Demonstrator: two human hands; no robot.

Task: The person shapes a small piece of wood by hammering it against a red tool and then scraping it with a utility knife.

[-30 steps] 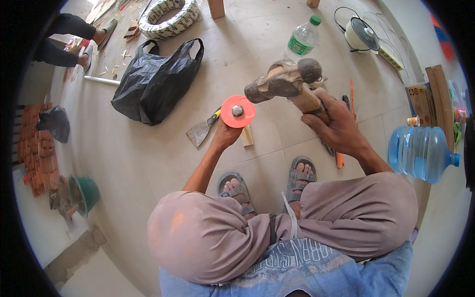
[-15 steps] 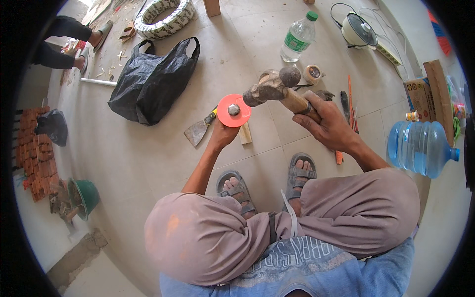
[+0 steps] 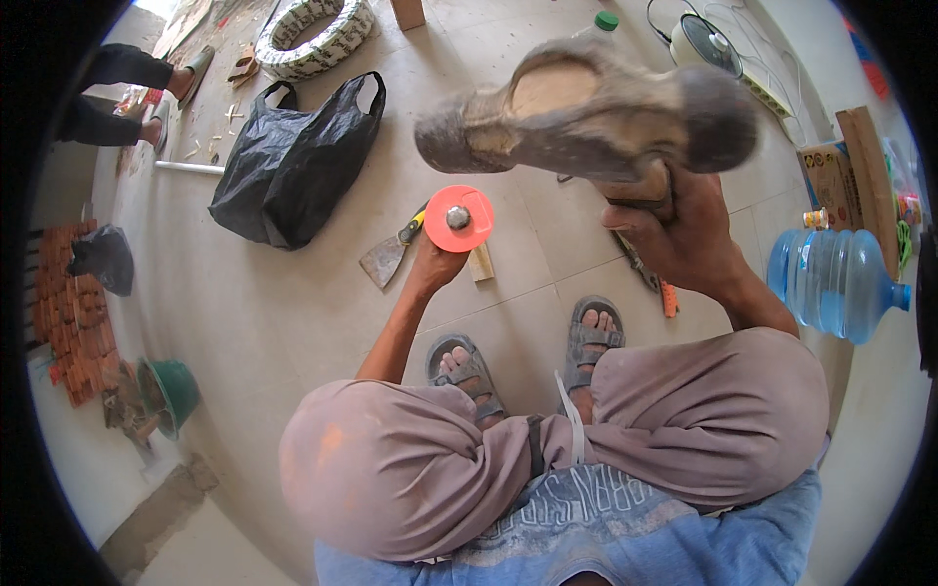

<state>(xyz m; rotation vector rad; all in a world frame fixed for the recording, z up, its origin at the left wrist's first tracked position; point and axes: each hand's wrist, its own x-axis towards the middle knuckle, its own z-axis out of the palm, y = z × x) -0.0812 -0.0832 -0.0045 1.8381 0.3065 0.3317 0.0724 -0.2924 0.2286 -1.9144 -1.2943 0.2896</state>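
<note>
- Your right hand is wrapped around the handle of the hammer, which hangs high and to the right of the pink disc.
- Your left hand seems curled around the metal-topped tool under the pink disc, which hides most of your fingers.
- A crooked swing could slip past the pink disc and hurt your left hand.
- A loose hold could make the tool tip over.

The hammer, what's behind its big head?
A green-capped bottle peeks over the hammer; the rest of the bottle is covered. Pale floor shows below, but anything else right behind the head can't be seen.
</note>
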